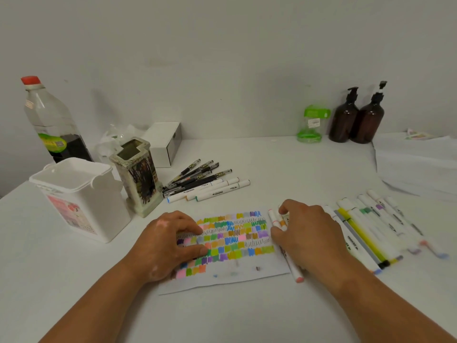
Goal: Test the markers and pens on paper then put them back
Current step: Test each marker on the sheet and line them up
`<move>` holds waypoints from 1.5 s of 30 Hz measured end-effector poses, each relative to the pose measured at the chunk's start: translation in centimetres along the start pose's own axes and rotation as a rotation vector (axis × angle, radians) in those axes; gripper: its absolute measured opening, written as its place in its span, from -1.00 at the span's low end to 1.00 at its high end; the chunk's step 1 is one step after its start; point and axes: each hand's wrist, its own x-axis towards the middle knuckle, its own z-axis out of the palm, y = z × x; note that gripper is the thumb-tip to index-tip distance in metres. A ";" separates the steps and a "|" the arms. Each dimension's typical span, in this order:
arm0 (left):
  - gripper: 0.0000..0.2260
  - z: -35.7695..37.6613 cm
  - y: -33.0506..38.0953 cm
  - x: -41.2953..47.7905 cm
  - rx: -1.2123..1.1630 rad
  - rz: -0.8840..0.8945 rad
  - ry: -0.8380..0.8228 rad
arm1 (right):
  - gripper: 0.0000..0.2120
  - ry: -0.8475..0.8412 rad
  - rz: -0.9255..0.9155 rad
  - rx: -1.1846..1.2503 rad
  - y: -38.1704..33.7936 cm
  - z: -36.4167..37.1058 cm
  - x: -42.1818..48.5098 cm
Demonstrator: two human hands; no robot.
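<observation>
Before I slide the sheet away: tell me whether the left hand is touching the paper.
Touching. The head view shows the left hand resting on the paper, fingertips down on its colour swatches.

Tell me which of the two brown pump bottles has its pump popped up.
The right brown pump bottle, beside the white paper stack: its pump head stands high on an exposed stem, while that of the left bottle sits low.

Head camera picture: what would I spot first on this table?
The paper covered in rainbow scribble patches, in the middle front, jumps out. The left hand presses its left side, while the right hand grips some white markers at its right edge. A row of loose markers lies further right.
</observation>
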 end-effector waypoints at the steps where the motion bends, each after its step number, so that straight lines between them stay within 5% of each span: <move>1: -0.50 0.0 -0.1 0.0 -0.002 0.006 0.000 | -0.73 0.023 -0.015 0.023 -0.2 -0.2 0.3; 11: -0.51 0.1 -0.7 0.3 -0.015 0.011 -0.004 | -0.72 -0.122 -0.464 -0.030 -5.6 1.4 9.5; 29: -0.50 0.0 -0.3 0.3 0.001 -0.006 -0.042 | -0.81 -0.123 -0.505 -0.130 -5.5 3.4 10.1; 34: -0.51 0.2 -0.2 0.2 0.027 0.000 -0.002 | -0.94 -0.044 -0.371 0.332 -5.8 -0.5 7.3; 40: -0.60 0.0 0.4 0.0 -0.047 0.002 0.125 | -0.84 -0.381 -0.053 1.214 -5.6 -1.6 1.3; 45: -0.59 -0.3 1.6 -1.0 -0.356 0.115 0.127 | -0.93 -0.450 0.118 1.485 -5.7 0.3 -0.4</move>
